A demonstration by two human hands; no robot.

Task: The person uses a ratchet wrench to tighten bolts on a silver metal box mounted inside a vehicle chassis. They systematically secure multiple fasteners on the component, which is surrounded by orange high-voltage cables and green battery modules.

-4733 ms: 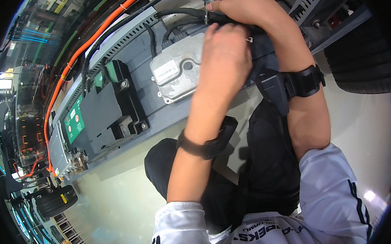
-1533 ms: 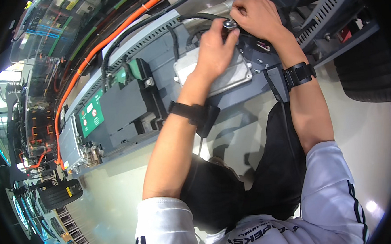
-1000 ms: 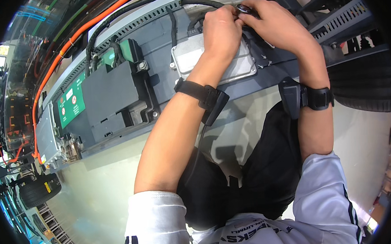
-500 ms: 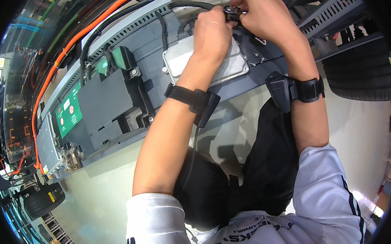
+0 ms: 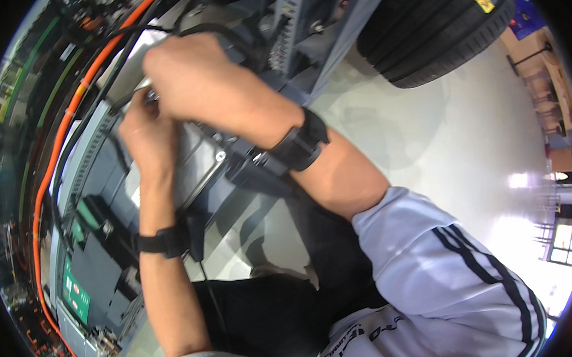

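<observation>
Little of the metal tool [image 5: 152,95] shows beside the left hand [image 5: 148,138].

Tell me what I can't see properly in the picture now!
In the head view:
- Shiny metal piece: mostly hidden by the left hand and right hand.
- Right fingertips: hidden behind the hand itself.
- Silver box: partly covered by the left hand and wrist.
- Green label: print too small.
- Big tyre: cut off by the top edge.
</observation>
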